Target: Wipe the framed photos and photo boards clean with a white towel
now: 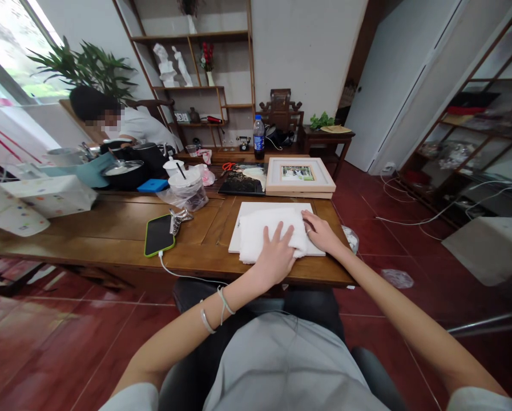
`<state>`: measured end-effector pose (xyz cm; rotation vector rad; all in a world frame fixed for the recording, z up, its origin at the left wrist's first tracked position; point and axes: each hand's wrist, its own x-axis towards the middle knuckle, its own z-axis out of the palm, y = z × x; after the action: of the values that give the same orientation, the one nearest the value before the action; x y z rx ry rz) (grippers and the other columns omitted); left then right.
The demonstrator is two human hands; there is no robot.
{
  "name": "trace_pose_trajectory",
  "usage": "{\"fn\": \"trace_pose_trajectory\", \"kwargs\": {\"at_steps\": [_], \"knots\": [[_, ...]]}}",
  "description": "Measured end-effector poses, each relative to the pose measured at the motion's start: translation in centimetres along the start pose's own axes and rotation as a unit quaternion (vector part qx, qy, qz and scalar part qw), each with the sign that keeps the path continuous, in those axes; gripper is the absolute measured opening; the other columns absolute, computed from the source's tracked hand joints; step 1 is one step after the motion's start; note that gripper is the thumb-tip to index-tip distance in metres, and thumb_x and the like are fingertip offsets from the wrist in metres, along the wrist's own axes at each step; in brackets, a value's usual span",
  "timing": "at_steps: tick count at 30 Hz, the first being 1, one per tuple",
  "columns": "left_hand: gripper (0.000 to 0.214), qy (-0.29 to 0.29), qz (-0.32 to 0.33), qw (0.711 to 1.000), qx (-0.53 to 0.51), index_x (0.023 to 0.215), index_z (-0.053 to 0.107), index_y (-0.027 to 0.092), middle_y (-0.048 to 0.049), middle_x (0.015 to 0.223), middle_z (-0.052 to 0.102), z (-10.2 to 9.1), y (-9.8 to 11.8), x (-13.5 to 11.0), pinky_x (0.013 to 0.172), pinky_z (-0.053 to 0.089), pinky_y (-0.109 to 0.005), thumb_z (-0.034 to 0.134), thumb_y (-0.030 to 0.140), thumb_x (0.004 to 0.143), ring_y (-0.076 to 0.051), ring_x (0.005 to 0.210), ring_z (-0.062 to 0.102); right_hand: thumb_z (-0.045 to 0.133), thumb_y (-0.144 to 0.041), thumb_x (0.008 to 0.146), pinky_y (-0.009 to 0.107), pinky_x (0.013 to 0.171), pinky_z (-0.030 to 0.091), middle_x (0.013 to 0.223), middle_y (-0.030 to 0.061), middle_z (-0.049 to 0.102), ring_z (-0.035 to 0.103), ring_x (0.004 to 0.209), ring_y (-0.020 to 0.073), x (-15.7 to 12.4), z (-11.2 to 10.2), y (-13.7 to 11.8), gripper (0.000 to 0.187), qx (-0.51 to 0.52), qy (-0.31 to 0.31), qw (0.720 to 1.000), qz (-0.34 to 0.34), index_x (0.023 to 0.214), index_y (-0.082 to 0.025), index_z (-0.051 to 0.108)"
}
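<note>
A folded white cloth [259, 231] lies on a white board [256, 210] at the near edge of the wooden table [123, 228]. My left hand [276, 256] rests flat on the cloth, fingers stretched out and apart. My right hand [322, 231] lies on the cloth's right end, fingers spread flat, a ring on one finger. Neither hand holds anything. Just beyond the board sits a light wooden picture frame [301, 177] with a photo in it, and a dark print [242, 180] beside it.
A green-cased phone [158, 234] on a white cable lies left of the board, next to a crumpled wrapper [179, 218]. Further left are plastic cups [186, 185], a blue box, pots and paper boxes. Another person [123, 123] sits at the far left. A soda bottle [258, 137] stands behind.
</note>
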<state>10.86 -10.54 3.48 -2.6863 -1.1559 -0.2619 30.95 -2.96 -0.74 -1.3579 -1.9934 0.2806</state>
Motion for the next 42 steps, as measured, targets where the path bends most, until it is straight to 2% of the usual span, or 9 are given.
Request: {"fn": "trace_pose_trajectory", "kwargs": {"at_steps": [4,10,13,19,26,30,33,37,42], "knots": [[0.028,-0.018,0.001,1.000,-0.003,0.106,0.070,0.019,-0.0115,0.149,0.034,-0.7,1.0,-0.9,0.103,0.028,-0.067,0.051,0.028,0.088,-0.041,0.137,0.026,0.044,-0.014,0.082,0.046,0.111,0.031,0.134,0.0103,0.056,0.045,0.130,0.0239,0.0,0.0,0.0,0.042,0.001,0.000,1.000,-0.002,0.120,-0.018,0.061],[0.027,-0.093,0.022,0.995,-0.012,0.100,0.073,0.019,-0.0116,0.153,0.027,-2.0,2.7,-2.7,0.102,0.026,-0.070,0.052,0.028,0.087,-0.044,0.138,0.022,0.044,-0.012,0.082,0.046,0.111,0.033,0.135,0.0102,0.055,0.044,0.131,0.0240,-0.2,0.0,0.2,0.041,0.003,-0.001,1.000,-0.009,0.118,-0.018,0.062],[0.026,-0.087,0.031,0.996,-0.016,0.100,0.073,0.020,-0.0100,0.152,0.029,-2.3,2.6,-3.0,0.102,0.027,-0.069,0.051,0.029,0.088,-0.043,0.137,0.023,0.045,-0.013,0.083,0.046,0.110,0.033,0.134,0.0079,0.056,0.044,0.131,0.0237,-0.2,0.0,0.3,0.040,0.008,0.005,1.000,-0.010,0.117,-0.021,0.063],[0.029,-0.051,0.028,0.998,-0.026,0.105,0.070,0.021,-0.0076,0.149,0.036,-1.9,0.3,-1.1,0.103,0.031,-0.064,0.046,0.029,0.091,-0.038,0.137,0.028,0.045,-0.011,0.081,0.046,0.111,0.032,0.134,0.0078,0.056,0.044,0.130,0.0236,-0.1,0.0,0.1,0.041,0.012,0.004,1.000,-0.011,0.117,-0.021,0.063],[0.033,-0.028,0.005,0.999,-0.029,0.114,0.066,0.024,-0.0061,0.149,0.036,0.7,-4.3,3.8,0.105,0.028,-0.061,0.045,0.036,0.092,-0.034,0.138,0.028,0.045,-0.017,0.084,0.046,0.111,0.032,0.133,0.0110,0.056,0.045,0.130,0.0244,-0.1,-0.1,0.0,0.038,-0.011,0.000,1.000,-0.010,0.117,-0.018,0.062],[0.034,-0.010,-0.005,1.000,-0.020,0.116,0.064,0.023,-0.0065,0.150,0.035,1.7,-5.1,5.1,0.106,0.028,-0.061,0.043,0.037,0.093,-0.033,0.138,0.027,0.044,-0.016,0.085,0.046,0.112,0.032,0.133,0.0114,0.056,0.045,0.130,0.0241,-0.1,0.0,0.0,0.038,-0.015,0.001,1.000,-0.010,0.118,-0.017,0.062],[0.030,-0.016,-0.015,1.000,-0.001,0.112,0.067,0.022,-0.0069,0.148,0.038,1.4,-4.3,4.6,0.105,0.031,-0.058,0.046,0.030,0.092,-0.034,0.136,0.030,0.044,-0.016,0.084,0.045,0.112,0.031,0.133,0.0122,0.056,0.045,0.130,0.0244,-0.1,0.0,-0.1,0.038,-0.014,0.001,1.000,-0.003,0.117,-0.016,0.062],[0.031,-0.043,-0.019,0.999,0.021,0.110,0.069,0.017,-0.0113,0.146,0.041,-0.4,-1.2,2.4,0.101,0.035,-0.059,0.045,0.024,0.091,-0.039,0.133,0.034,0.045,-0.016,0.084,0.044,0.112,0.031,0.133,0.0114,0.056,0.045,0.130,0.0246,-0.1,0.0,-0.1,0.038,-0.006,0.000,1.000,0.002,0.117,-0.017,0.063],[0.031,-0.131,0.008,0.991,0.006,0.110,0.070,0.017,-0.0135,0.149,0.034,-2.9,2.7,-1.1,0.101,0.032,-0.063,0.050,0.025,0.088,-0.045,0.134,0.029,0.043,-0.014,0.084,0.046,0.111,0.032,0.135,0.0124,0.054,0.044,0.131,0.0251,-0.1,0.0,0.3,0.039,-0.004,-0.003,1.000,-0.010,0.118,-0.016,0.062]]}}
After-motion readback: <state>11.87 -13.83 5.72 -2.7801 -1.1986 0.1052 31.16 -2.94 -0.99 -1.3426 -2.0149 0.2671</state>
